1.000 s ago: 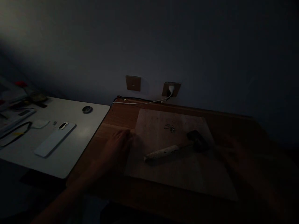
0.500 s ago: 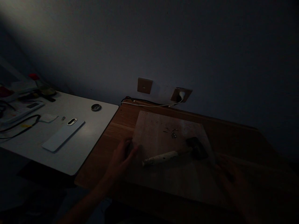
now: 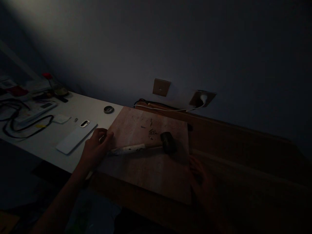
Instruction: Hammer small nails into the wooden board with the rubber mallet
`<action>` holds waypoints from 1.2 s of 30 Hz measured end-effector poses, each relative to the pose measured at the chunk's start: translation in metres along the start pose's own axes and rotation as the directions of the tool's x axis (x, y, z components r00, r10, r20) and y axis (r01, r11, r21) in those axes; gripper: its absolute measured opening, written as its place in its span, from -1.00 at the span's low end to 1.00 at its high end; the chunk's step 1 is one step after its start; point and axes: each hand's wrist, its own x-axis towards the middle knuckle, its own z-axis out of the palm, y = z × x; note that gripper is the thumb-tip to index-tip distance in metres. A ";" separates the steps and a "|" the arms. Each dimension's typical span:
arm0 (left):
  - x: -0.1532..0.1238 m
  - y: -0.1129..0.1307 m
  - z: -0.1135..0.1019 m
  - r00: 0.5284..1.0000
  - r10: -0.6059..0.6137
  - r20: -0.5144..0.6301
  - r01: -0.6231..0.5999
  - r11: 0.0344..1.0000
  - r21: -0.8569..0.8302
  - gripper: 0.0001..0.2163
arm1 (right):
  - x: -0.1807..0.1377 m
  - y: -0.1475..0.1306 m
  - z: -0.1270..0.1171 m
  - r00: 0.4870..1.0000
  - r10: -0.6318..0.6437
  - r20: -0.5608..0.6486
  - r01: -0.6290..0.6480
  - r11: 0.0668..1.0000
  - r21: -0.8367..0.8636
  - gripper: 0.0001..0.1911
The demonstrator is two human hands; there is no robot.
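Note:
The scene is very dark. A square wooden board (image 3: 148, 169) lies on a brown wooden table (image 3: 243, 156). My left hand (image 3: 96, 149) grips the board's left edge, thumb on top. My right hand (image 3: 202, 182) holds the board's right edge, dim and half in shadow. On the board rest a hammer (image 3: 143, 147) with a pale handle and black head, and several small nails (image 3: 151, 129) just behind it.
A white desk (image 3: 48, 146) adjoins on the left with a white phone (image 3: 76, 136), a small round object (image 3: 108, 109), black cables (image 3: 17, 126) and clutter. On the wall are a switch plate (image 3: 161, 87) and a socket with a white plug (image 3: 202, 98) and cable.
The board with hammer and nails has slid left, its left edge now over the white desk. Both hands moved left with it, and the view shifted too.

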 end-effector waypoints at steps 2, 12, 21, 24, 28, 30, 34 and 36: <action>0.002 -0.003 0.000 1.000 0.016 -0.012 -0.015 1.000 0.017 -0.51 | 0.000 -0.001 0.003 1.000 0.007 0.001 -0.007 1.000 0.015 -0.38; -0.021 0.022 0.026 0.982 0.159 0.101 -0.161 0.987 0.006 -0.53 | 0.013 0.030 -0.038 0.980 0.047 -0.193 -0.064 0.994 -0.085 -0.38; -0.071 0.065 0.082 0.788 0.461 0.407 -0.413 0.887 -0.205 -0.62 | 0.013 0.060 -0.143 0.884 0.256 -0.392 -0.370 0.894 -0.251 -0.27; -0.070 0.064 0.095 0.738 0.544 0.400 -0.518 0.836 -0.181 -0.65 | 0.009 0.066 -0.159 0.881 0.260 -0.396 -0.384 0.881 -0.276 -0.31; -0.062 0.056 0.103 0.686 0.663 0.299 -0.703 0.710 0.039 -0.69 | 0.008 0.072 -0.161 0.901 0.191 -0.389 -0.313 0.908 -0.278 -0.32; -0.063 0.057 0.102 0.608 0.752 0.255 -0.789 0.609 0.083 -0.71 | 0.010 0.074 -0.161 0.891 0.194 -0.411 -0.325 0.904 -0.279 -0.32; -0.081 0.068 0.102 0.403 0.883 0.240 -0.908 0.418 -0.016 -0.77 | 0.013 0.077 -0.164 0.859 0.190 -0.475 -0.356 0.889 -0.287 -0.41; -0.093 0.076 0.108 0.342 0.895 0.287 -0.929 0.368 -0.041 -0.77 | 0.012 0.079 -0.165 0.848 0.107 -0.519 -0.305 0.900 -0.313 -0.51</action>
